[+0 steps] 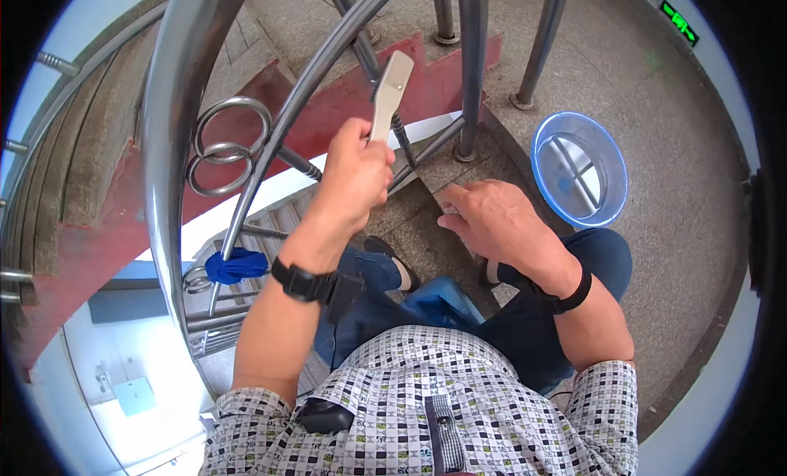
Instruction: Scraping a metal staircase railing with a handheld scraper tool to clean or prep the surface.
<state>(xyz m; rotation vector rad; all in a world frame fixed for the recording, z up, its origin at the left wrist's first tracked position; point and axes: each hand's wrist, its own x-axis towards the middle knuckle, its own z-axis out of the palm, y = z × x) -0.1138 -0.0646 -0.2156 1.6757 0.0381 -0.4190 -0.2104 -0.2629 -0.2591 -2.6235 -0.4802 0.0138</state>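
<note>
Tool (388,99) of beige colour, which looks like a brush, is clamped in the fist of the left hand (359,171), close before the bars of the steel railing (166,173), but I cannot tell whether it touches them. To the right of this railing is the right hand (492,218) with bent fingers, and I cannot tell if they are closed on something. Farther right of the railing, a clear basin (613,168) with blue rim stands on the speckled floor (672,132), while a blue cloth (236,266) is wrapped on the railing itself.
</note>
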